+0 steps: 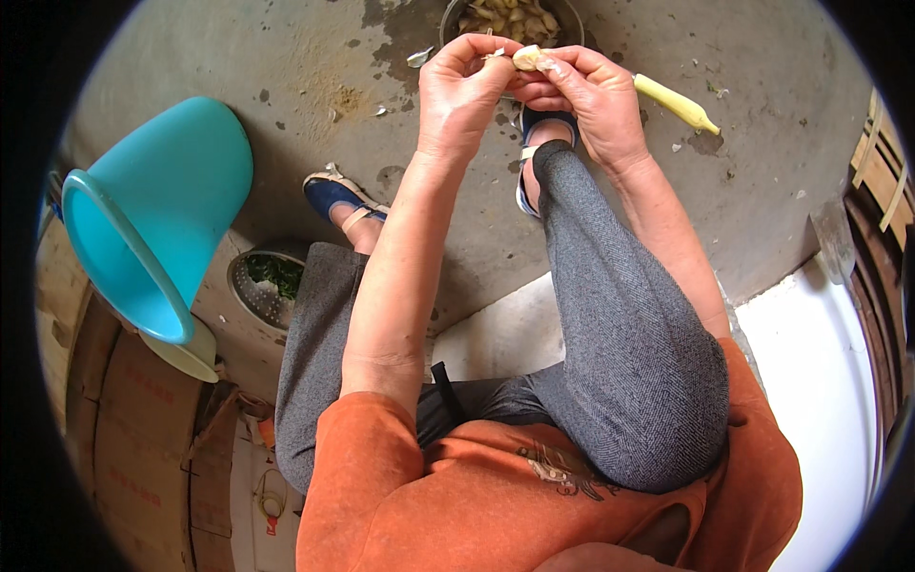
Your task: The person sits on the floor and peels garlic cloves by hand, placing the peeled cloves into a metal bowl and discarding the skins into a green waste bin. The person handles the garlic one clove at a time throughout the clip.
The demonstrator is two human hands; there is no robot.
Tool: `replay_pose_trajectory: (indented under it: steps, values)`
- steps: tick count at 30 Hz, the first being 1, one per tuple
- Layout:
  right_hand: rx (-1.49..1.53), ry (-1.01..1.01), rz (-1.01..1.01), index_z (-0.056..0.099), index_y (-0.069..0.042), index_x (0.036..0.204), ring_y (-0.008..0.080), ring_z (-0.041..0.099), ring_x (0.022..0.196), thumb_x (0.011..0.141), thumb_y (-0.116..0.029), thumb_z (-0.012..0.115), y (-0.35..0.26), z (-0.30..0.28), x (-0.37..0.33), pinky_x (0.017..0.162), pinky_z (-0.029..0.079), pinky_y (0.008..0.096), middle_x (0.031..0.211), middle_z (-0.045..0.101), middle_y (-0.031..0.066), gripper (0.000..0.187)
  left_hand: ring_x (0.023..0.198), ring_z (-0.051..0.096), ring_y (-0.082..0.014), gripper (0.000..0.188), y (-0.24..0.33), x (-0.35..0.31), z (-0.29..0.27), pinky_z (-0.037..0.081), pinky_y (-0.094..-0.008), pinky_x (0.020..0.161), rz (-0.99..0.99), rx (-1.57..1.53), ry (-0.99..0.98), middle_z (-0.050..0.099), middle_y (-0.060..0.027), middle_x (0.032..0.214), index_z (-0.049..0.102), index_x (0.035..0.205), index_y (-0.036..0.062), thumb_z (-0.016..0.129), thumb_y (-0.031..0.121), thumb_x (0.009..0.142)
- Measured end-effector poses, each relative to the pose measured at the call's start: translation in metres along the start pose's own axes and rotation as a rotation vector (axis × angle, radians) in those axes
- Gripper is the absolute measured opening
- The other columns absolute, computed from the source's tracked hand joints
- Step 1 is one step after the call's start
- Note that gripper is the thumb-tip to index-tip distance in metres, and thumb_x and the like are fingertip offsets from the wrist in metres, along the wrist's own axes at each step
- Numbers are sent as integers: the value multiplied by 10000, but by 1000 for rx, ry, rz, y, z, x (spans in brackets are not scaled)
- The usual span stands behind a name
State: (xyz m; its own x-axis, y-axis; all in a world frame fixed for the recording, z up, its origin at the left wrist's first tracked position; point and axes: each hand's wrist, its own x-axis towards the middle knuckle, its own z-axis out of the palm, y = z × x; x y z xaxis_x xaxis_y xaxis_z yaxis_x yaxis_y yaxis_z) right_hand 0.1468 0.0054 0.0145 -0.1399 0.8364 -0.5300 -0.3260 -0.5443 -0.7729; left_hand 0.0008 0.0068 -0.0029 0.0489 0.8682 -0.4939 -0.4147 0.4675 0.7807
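Note:
My two hands meet in front of me above the floor. My right hand (602, 107) pinches a pale peeled piece, apparently a garlic clove (527, 59), between thumb and fingers. A yellow-handled knife (675, 103) is tucked in the same hand, its handle pointing out to the right and its blade hidden. My left hand (460, 93) is closed at the clove's left end, a thin white scrap of peel (495, 54) at its thumb tip. Just beyond the hands stands a metal bowl (578, 21) holding several tan unpeeled cloves (508, 17).
A turquoise bucket (191, 191) lies tipped at the left, beside a pale basin (189, 353). A metal colander (250, 297) with green leaves sits by my left leg. Peel scraps (418, 58) dot the wet-spotted concrete. Cardboard boxes (143, 429) stand at lower left.

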Motion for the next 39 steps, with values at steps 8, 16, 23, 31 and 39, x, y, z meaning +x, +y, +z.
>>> replay_pose_trajectory:
  steps: [8,16,23,31,39]
  values:
    - [-17,-24,87,610,18,958,184,682,726,933,-174,551,0,-6,0,640,567,256,853,671,121,203,728,585,-57,161,-1,0,-1,482,-201,644,80,239,-45,654,-29,814,641,934,-1,681,70,795]
    - [3,-76,202,597,25,982,198,687,742,950,-202,514,-3,-15,4,648,570,249,879,670,145,244,713,574,-39,153,6,2,-7,476,-192,631,99,399,-94,659,-10,813,657,928,8,676,97,805]
    - [71,-18,145,594,23,1014,192,684,784,948,-161,511,5,-7,3,658,576,261,897,668,125,212,724,594,-42,168,1,-7,0,496,-194,642,151,355,25,668,-14,820,659,915,19,695,139,804]
    - [-114,-24,48,604,21,944,171,683,736,937,-154,542,-3,-2,-3,618,565,241,850,672,108,186,676,591,-42,136,-2,1,-12,504,-208,626,56,445,-35,667,-16,768,681,927,21,614,78,823]
    - [-132,4,23,603,33,951,167,682,713,926,-127,559,0,-4,-2,618,564,232,860,675,118,167,709,582,-47,145,-3,-5,-8,492,-201,641,154,438,-25,654,-23,819,641,944,0,662,42,807]
